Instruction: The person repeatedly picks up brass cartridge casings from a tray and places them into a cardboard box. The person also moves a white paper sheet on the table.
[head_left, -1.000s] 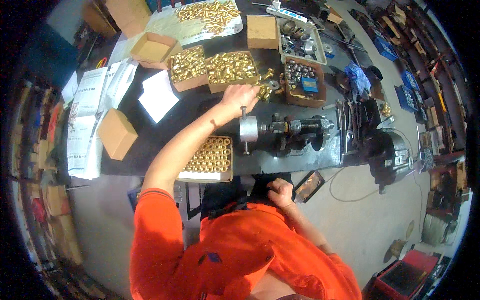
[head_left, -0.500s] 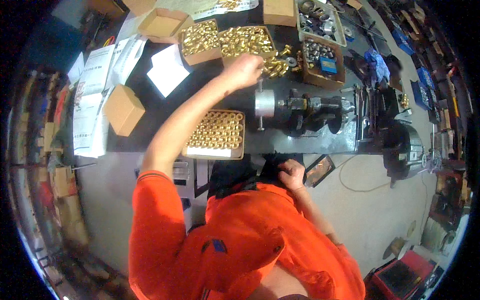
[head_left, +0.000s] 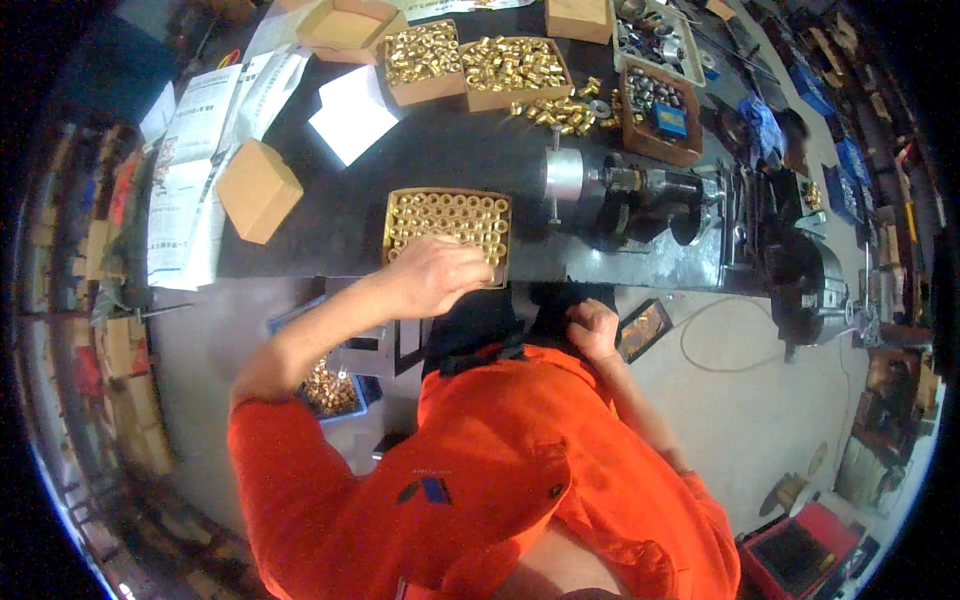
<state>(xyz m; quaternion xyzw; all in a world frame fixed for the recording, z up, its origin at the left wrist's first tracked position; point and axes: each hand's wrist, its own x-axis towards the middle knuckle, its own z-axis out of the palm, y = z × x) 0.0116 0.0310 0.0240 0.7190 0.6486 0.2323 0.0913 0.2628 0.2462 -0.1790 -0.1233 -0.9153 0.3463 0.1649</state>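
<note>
My left hand (head_left: 440,275) is over the near edge of a small cardboard box (head_left: 388,215), its fingers curled and pinched together at the box's near right part. What they hold, if anything, is hidden under them. Brass fittings (head_left: 450,215) stand upright in close rows inside that box, open ends up. My right hand (head_left: 593,328) lies in my lap as a loose fist, with nothing seen in it. Beyond, loose brass fittings (head_left: 565,115) lie in a pile on the bench, in front of a carton (head_left: 520,97) heaped with more of them.
Right of the small box sits a dark metal fixture with a silver cylinder (head_left: 564,174). A second carton of brass parts (head_left: 425,92), white paper (head_left: 352,115), a cardboard box (head_left: 258,195) and newspaper (head_left: 190,190) are left. A blue bin (head_left: 335,392) of brass pieces stands below the bench.
My left hand has come back from the loose brass pile toward me, down to the near side of the small box. The right hand stays in my lap. The whole view has shifted slightly.
</note>
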